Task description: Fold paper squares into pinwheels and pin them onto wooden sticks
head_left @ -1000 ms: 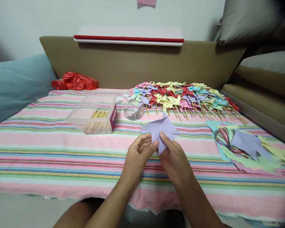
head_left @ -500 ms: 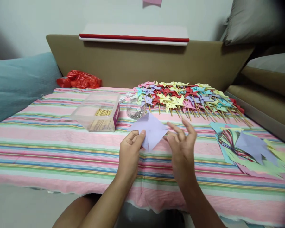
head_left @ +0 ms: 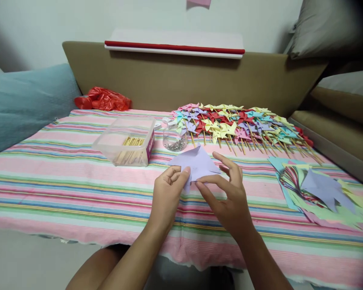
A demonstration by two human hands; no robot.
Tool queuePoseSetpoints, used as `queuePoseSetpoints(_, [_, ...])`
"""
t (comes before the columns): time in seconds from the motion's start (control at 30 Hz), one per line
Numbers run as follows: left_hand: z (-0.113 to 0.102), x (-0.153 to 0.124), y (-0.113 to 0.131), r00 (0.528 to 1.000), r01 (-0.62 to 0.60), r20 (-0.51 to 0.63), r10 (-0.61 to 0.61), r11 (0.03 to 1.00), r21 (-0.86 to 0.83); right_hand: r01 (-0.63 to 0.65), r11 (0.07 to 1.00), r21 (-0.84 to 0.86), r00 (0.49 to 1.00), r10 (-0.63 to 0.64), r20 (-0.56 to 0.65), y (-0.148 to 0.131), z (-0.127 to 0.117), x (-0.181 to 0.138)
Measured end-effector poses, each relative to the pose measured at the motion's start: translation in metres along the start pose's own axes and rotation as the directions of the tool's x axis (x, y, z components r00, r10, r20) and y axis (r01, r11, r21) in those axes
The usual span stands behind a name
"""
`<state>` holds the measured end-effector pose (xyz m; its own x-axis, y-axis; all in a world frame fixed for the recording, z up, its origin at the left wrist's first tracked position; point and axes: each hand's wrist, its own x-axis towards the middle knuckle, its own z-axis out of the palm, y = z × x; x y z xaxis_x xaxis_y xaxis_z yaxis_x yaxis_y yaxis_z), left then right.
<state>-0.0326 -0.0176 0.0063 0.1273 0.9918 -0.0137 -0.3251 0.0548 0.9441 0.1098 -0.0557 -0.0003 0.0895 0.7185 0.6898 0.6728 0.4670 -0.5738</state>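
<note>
A lavender paper square (head_left: 199, 160) with slits cut in from its corners is held up above the striped cloth. My left hand (head_left: 167, 191) grips it at the left, thumb on top near the middle. My right hand (head_left: 228, 193) pinches the paper's near corner between thumb and index finger, its other fingers raised. That corner is bent in toward the centre. Just behind the paper stands a round clear container (head_left: 174, 141) with small silvery pieces in it. A clear plastic box (head_left: 124, 149) of thin wooden sticks sits to the left.
Finished paper pinwheels (head_left: 226, 129) on sticks lie in a colourful heap at the back right. Coloured paper sheets (head_left: 345, 211) and a bundle of striped ties (head_left: 293, 181) lie at the right. A red plastic bag (head_left: 109, 99) rests at the back left, beside a blue cushion (head_left: 27, 104).
My right hand has moved left and closed on the paper's near corner, which is now bent inward. My left hand keeps its grip. The view has shifted slightly.
</note>
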Motion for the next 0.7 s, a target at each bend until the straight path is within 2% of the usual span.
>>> queuePoseSetpoints(0.13, [0.0,-0.001,-0.001,0.999,-0.014,0.043,0.012,0.999,0.051,-0.219,0.965,0.146,0.968,0.234,-0.093,-0.002,0.011,-0.002])
queuePoseSetpoints(0.27, [0.0,-0.001,-0.003,0.998,-0.036,0.062,0.03,0.996,0.086,-0.34,0.903,0.262,0.919,0.379,-0.113,0.002,0.021,-0.005])
queuePoseSetpoints(0.4, [-0.001,-0.001,-0.005,0.997,-0.033,0.07,0.025,0.994,0.101,-0.383,0.866,0.322,0.889,0.44,-0.127,0.004,0.025,-0.007])
queuePoseSetpoints(0.7, [0.004,-0.004,-0.002,0.998,-0.027,0.051,0.023,0.996,0.085,-0.415,0.852,0.318,0.857,0.483,-0.178,-0.001,0.03,-0.007])
